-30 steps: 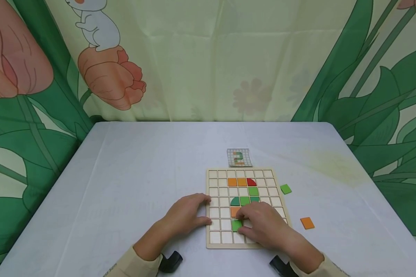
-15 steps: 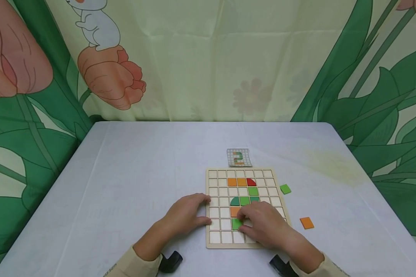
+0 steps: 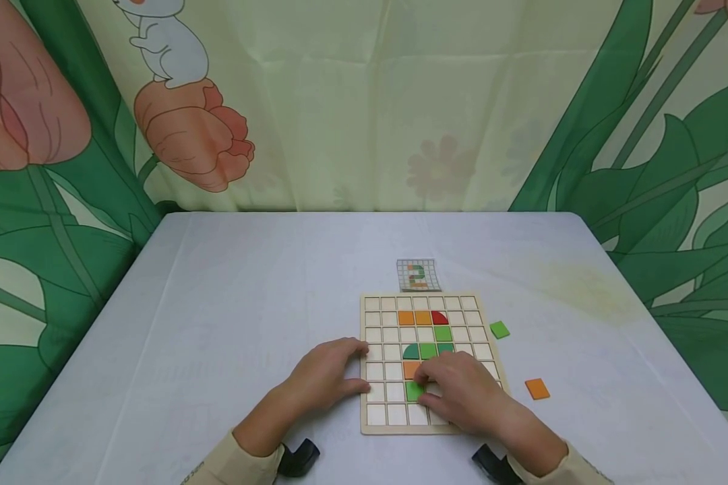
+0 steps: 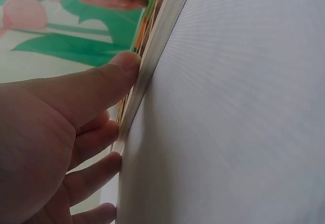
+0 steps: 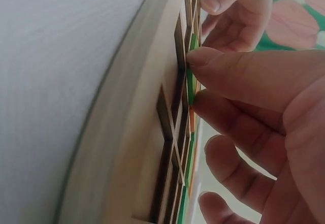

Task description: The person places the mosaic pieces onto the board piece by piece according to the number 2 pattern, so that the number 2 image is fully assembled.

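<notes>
A wooden grid board [image 3: 376, 430] lies on the table, with orange, red and green tiles set in several of its cells. Along its left edge, the thumb and fingertips of my left hand [image 3: 324, 377] touch the rim, spread apart; the left wrist view shows this contact too. My right hand [image 3: 467, 394] is over the lower middle of the board. Its thumb and index finger pinch a green square tile [image 3: 414, 391] at the tile's right side; in the right wrist view the green tile [image 5: 191, 87] shows between thumb and index. The palm hides cells at the lower right.
A small grid card [image 3: 418, 276] with a coloured figure 2 lies just beyond the board. Right of the board are a loose green tile [image 3: 499, 329] and a loose orange tile [image 3: 537, 389]. A printed curtain [image 3: 364, 135] hangs behind the white table [image 3: 249, 283].
</notes>
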Action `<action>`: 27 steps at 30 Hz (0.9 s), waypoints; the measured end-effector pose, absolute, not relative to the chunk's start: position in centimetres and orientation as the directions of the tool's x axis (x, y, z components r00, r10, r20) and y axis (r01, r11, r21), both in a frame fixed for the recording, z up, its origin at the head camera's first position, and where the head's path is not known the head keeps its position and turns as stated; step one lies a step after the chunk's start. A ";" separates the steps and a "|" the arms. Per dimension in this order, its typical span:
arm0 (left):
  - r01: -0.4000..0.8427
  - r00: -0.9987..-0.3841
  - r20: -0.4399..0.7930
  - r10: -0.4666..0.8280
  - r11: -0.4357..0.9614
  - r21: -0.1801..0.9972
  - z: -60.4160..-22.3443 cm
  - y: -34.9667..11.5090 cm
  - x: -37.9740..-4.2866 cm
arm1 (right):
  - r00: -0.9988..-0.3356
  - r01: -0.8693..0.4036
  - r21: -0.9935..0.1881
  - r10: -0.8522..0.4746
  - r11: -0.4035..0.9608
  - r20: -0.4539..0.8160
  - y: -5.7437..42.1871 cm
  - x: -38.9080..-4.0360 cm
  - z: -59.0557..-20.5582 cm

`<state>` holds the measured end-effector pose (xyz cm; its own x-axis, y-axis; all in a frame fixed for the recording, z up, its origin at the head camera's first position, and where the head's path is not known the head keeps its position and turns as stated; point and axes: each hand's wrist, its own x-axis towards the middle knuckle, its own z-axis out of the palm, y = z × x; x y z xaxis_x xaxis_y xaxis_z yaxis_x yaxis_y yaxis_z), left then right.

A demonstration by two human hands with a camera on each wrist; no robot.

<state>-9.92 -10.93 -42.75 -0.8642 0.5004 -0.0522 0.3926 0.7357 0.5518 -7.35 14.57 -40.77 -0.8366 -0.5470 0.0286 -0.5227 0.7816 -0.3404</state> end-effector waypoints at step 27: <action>0.392 -0.863 -0.054 0.503 0.732 0.557 -42.7 -10.9 -10.0 | -0.863 -0.479 -0.399 -0.503 0.782 0.050 17.0 -7.5 -39.6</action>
